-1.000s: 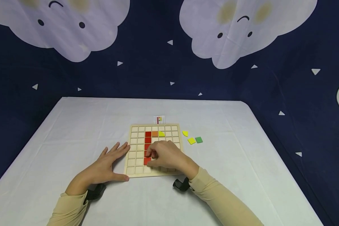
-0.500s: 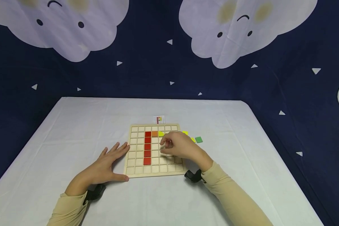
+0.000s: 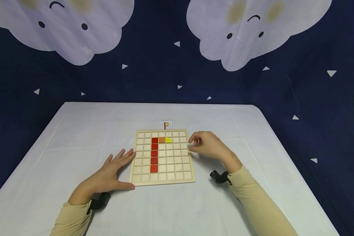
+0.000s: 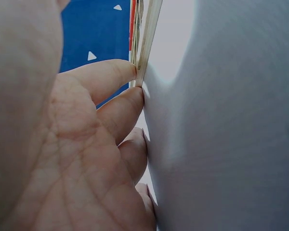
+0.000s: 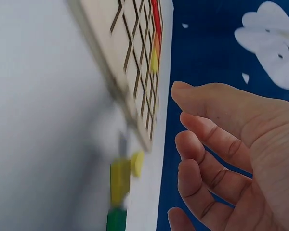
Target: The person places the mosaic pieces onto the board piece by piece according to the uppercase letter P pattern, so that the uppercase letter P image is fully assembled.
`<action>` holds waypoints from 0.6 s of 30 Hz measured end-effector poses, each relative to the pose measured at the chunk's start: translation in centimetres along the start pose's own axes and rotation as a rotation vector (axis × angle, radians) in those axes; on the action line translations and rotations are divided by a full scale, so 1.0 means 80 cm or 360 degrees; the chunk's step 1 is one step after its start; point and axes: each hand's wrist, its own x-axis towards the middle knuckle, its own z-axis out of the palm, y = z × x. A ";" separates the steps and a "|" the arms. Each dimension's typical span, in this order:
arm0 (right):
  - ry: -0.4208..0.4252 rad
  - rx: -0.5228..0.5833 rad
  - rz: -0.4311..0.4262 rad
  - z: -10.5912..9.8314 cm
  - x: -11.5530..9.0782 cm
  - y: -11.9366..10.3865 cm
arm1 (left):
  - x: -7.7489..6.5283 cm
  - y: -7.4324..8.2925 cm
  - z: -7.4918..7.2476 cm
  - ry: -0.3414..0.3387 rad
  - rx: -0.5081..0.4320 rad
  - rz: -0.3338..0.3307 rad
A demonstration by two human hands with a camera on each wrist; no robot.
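Note:
A wooden grid board (image 3: 166,177) lies on the white table. A column of red tiles (image 3: 154,153) fills several of its cells, with an orange tile (image 3: 162,140) and a yellow rounded tile (image 3: 168,140) along the top. My left hand (image 3: 110,173) is spread on the cloth, its fingertips touching the board's left edge. Just off the right edge hovers my right hand (image 3: 209,144), fingers loosely bent and holding nothing. Below it in the right wrist view are a loose yellow rounded tile (image 5: 137,163), a yellow square tile (image 5: 120,182) and a green tile (image 5: 116,220).
Behind the board's far edge lies a small printed card (image 3: 166,125) with a coloured grid pattern. A dark blue cloth (image 3: 153,82) with clouds and white triangles hangs beyond the table's far edge.
My right hand has moved off the red column, rightward across the board, to over the loose tiles, hiding most of them in the head view. The left hand stays put.

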 end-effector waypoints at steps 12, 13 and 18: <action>0.0020 0.0100 0.0156 -0.025 -0.017 0.066 | 0.001 0.001 0.000 0.0005 -0.0013 0.0029; 0.0016 0.0120 0.0167 -0.026 -0.019 0.070 | 0.001 0.001 0.000 0.0003 -0.0016 0.0026; 0.0003 0.0189 0.0200 -0.027 -0.023 0.090 | 0.000 0.001 0.000 0.0000 -0.0021 0.0007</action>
